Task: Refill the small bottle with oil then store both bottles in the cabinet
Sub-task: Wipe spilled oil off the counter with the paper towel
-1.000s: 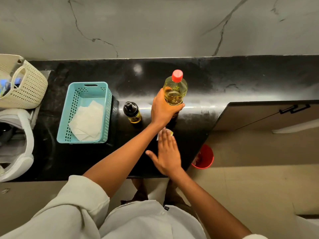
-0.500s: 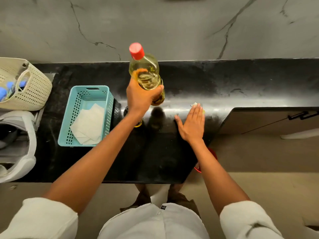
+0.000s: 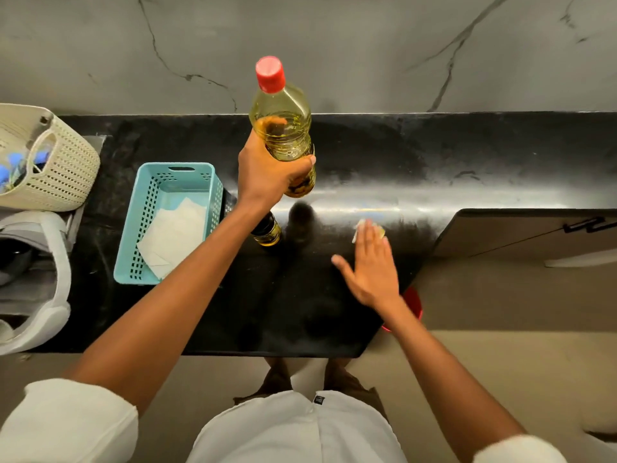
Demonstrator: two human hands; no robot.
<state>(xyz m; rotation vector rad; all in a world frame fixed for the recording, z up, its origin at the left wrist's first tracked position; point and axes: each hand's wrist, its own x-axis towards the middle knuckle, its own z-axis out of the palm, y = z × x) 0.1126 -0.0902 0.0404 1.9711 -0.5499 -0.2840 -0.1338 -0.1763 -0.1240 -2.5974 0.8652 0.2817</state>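
A grey veined marble wall (image 3: 367, 51) backs the glossy black desk (image 3: 467, 162); beige floor (image 3: 500, 329) lies below, light glaring off the stone.

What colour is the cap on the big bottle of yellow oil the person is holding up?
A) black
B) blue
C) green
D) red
D: the big clear plastic bottle of yellow oil, gripped in the left hand, is topped by a round red screw cap.
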